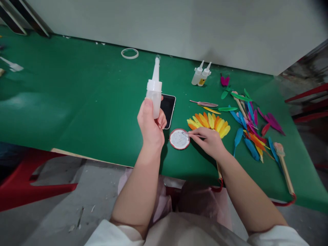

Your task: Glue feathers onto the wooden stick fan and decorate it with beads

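My left hand is wrapped around a translucent white glue bottle, held upright above the table with its long nozzle pointing up. Between the fingers of my right hand is a thin pair of tweezers. The tweezers' tips are over a small round white disc with a red rim, lying on the table. Beyond my right hand, a fan of yellow and orange feathers spreads out, partly covered by the hand. A wooden handle with a red cord shows below my right wrist.
A phone lies behind my left hand. Two small glue bottles stand near the wall, and a clear ring lies further left. Loose coloured feathers and another wooden-handled piece lie at right. A red stool is at lower left.
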### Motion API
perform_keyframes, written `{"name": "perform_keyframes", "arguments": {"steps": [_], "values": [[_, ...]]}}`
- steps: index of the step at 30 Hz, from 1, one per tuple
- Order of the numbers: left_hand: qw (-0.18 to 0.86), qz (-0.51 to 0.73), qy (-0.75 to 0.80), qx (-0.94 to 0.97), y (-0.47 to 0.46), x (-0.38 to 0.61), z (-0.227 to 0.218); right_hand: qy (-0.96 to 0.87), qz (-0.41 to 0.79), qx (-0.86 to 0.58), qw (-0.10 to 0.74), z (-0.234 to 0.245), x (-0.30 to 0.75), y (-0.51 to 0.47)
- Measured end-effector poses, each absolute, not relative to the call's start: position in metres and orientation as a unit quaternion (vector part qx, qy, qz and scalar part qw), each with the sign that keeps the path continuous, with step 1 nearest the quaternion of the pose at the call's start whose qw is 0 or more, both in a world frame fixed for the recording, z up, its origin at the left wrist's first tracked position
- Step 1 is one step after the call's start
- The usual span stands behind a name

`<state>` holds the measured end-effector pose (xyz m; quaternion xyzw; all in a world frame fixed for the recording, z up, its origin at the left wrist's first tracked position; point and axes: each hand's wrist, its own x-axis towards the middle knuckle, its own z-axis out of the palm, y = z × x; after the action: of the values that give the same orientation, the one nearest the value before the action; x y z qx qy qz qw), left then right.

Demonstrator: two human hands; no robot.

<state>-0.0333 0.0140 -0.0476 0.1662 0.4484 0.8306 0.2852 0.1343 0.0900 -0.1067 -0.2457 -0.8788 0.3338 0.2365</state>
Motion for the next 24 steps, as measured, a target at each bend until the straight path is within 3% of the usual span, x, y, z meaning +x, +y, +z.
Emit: {"name": "perform_keyframes", "arguments": {"steps": [5,16,24], "values": [[0.286,0.822,0.46,0.175,0.017,-0.033,-0.051,-0.845,0.347,-0.279,0.296,-0.099,0.136,0.089],[0.333,0.743,0.503,0.29,0.013,0.002,-0.058,-0.639,0.177,-0.324,0.674,-0.023,0.151,0.079],[0.387,0.729,0.473,0.308,0.005,0.016,-0.07,-0.664,0.09,-0.26,0.695,-0.013,0.136,0.068]]}}
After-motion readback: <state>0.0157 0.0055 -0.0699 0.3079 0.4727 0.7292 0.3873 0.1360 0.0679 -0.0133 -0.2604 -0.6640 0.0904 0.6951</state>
